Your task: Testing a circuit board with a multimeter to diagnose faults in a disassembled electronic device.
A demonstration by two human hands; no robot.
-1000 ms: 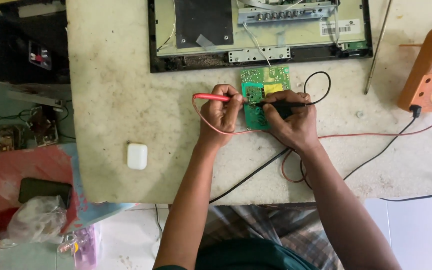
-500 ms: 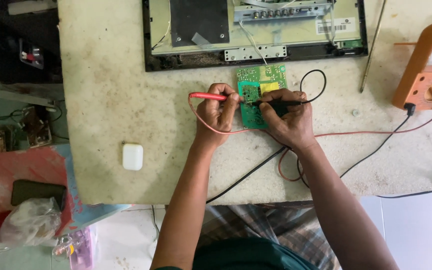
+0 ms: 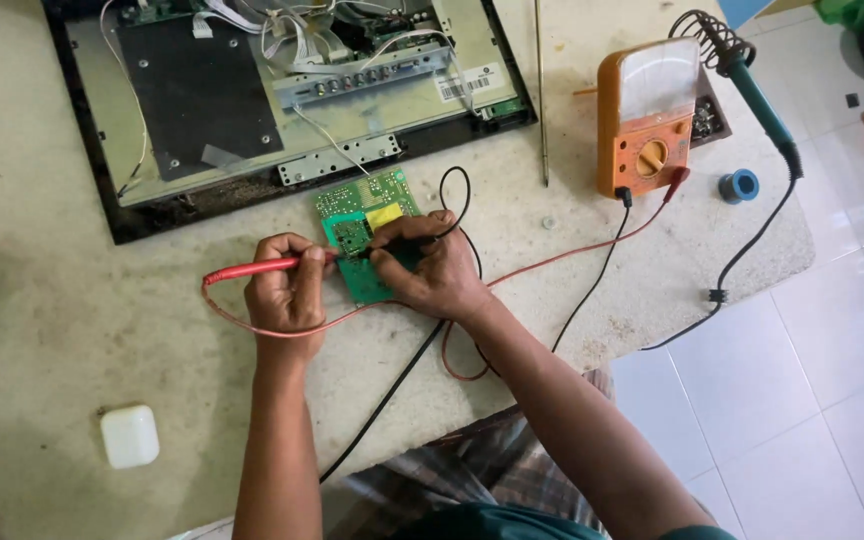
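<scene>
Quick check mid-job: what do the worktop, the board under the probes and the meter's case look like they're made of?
Worktop: seemingly stone or concrete, matte, speckled grey-beige, stained. Circuit board: green lacquered laminate, likely fibreglass, with fine printed tracks. Meter case: orange moulded plastic, smooth with a slight sheen; its upper window looks like clear plastic.

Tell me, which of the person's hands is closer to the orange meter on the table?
Right. The right hand holds a black probe on the green circuit board, on the side toward the orange meter. The left hand, holding the red probe, lies farther away, across the board.
</scene>
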